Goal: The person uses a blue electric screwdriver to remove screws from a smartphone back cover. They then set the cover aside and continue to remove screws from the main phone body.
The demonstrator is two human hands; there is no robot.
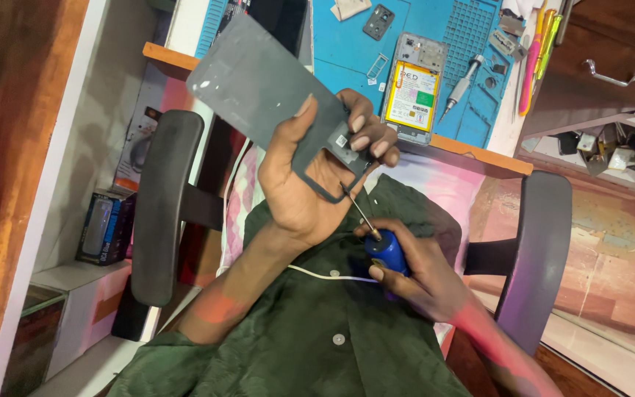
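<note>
Up above the lap, a dark grey phone back cover (259, 84), tilted, pinched at its lower end in the left hand (310, 184): thumb across the near face, fingers (365, 140) curled over the far edge beside the camera cut-out. Against that lower edge, the thin metal tip of a blue-handled screwdriver (384, 250), gripped tight in the right hand (420, 279), fingers wrapped round the handle. Below both, a dark green buttoned shirt (317, 331) with a thin white cable (325, 276) across it. On either side, the black armrests (163, 206) of a chair. Farther off, on the bench, a blue work mat (347, 51) carrying an opened phone (413, 88) with its battery showing, a grey screwdriver (461, 88) just right of it, a small camera module (378, 20), and pink and yellow tweezers (534, 59) at the mat's right edge.
</note>
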